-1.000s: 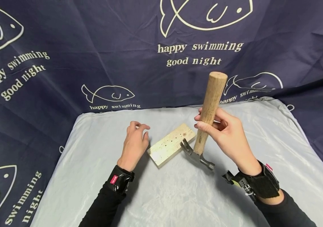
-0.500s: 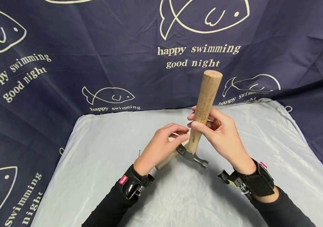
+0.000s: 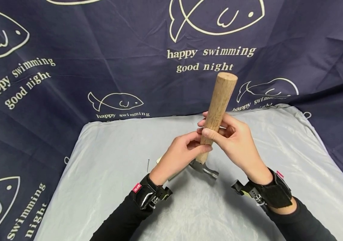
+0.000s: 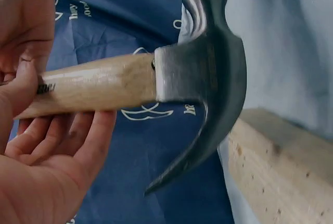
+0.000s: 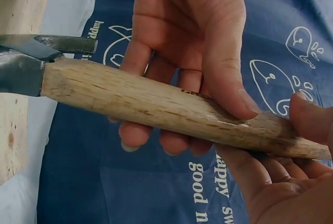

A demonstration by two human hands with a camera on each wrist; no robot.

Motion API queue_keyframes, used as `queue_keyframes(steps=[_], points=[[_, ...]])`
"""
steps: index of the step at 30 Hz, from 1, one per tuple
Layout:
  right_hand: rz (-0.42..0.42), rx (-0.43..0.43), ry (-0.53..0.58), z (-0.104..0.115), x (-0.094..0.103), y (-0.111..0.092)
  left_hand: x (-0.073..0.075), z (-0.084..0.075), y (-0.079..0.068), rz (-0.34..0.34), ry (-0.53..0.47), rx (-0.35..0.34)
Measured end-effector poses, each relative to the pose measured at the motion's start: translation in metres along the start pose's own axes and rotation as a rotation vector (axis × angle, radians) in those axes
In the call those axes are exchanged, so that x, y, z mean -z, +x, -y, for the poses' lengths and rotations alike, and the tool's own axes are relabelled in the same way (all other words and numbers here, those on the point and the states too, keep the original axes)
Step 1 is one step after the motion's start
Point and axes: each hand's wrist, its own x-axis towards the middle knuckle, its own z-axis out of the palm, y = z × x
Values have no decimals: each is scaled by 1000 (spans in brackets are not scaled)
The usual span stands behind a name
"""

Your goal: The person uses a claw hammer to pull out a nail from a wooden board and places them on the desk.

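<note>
A claw hammer (image 3: 219, 100) is held head down above the table, its wooden handle slanting up to the right. My right hand (image 3: 237, 144) grips the middle of the handle between thumb and fingers. Lower on the handle, near the metal head (image 4: 213, 73), my left hand (image 3: 180, 154) pinches it, thumb on the near side and fingers round the far side. The right wrist view shows both hands on the handle (image 5: 140, 99). Under the hammer lies a pale wooden block (image 4: 276, 177) with small holes, mostly hidden behind my left hand in the head view.
Left of the block, a thin nail (image 3: 148, 165) shows against the grey-white cloth (image 3: 114, 150) that covers the table. A dark blue curtain (image 3: 123, 67) with fish drawings and lettering hangs round the back and sides.
My left hand has moved right, from beside the block to the handle, and now grips it too. The hammer has shifted slightly left. The nail has come into view behind the left hand.
</note>
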Motion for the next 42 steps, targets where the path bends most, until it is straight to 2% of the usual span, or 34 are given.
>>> queue_keyframes(steps=[5, 10, 23, 34, 42], points=[[5, -27, 17, 1, 1, 1, 1, -3, 0, -40, 38, -21], [11, -15, 22, 0, 2, 3, 0, -4, 0, -57, 44, -45], [11, -11, -105, -2, 7, 2, 0, -3, -2, -64, 16, -26], [36, 72, -131, -6, 14, -1, 9, 2, -8, -79, -18, -17], [64, 48, -107, -14, 27, -8, 21, 5, -12, -131, 39, 6]])
